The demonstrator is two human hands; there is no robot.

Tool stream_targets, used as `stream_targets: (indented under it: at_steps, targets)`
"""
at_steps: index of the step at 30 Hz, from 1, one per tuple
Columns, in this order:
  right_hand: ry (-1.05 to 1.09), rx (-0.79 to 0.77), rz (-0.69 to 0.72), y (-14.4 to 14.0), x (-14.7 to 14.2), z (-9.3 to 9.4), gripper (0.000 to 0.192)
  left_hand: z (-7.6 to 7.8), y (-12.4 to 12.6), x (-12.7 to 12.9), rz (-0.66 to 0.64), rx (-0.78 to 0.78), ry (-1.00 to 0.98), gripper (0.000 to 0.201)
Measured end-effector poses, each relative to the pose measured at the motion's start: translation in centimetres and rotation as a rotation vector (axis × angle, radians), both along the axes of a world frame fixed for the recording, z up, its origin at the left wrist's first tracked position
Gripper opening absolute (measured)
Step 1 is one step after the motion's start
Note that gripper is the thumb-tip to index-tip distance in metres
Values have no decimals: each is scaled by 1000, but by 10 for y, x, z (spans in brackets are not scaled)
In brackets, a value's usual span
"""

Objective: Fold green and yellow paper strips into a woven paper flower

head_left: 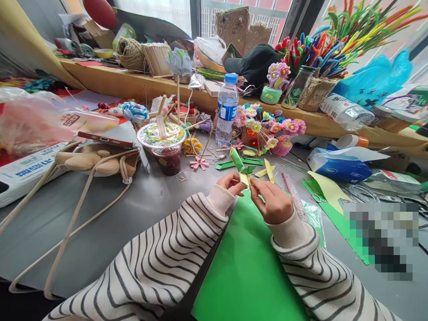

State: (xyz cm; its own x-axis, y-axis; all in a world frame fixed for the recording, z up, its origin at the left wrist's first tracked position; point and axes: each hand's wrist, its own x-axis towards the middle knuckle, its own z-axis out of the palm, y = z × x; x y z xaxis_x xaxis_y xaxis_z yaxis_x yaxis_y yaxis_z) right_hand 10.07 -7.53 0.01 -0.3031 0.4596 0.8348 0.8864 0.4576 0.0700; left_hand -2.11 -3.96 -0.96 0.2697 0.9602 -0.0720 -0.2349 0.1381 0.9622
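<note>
Both hands pinch one folded green-and-yellow paper strip (pixel 243 174) above the green sheet (pixel 247 267) near the bench's front edge: left hand (pixel 231 183) on its lower end, right hand (pixel 272 200) beside it. Several folded pieces (pixel 249 161) already lie just beyond (this one seems mid-fold), with more sheet uncut.

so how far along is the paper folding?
Done: several folded green and yellow paper pieces lie on the grey table. In hand: left hand and right hand pinch a small yellow-green folded strip. Left: a large green sheet under the wrists looks unused; how many more pieces are needed is unclear.
</note>
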Motion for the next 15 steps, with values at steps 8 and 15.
stream_targets:
  at_steps: [8, 15]
  targets:
    - [50, -90, 83, 0, 2, 0, 17, 3, -3, -1, 33, -110, -131, 23]
    - [97, -96, 111, -1, -1, 0, 17, 2, 0, 2, 105, -219, -235, 49]
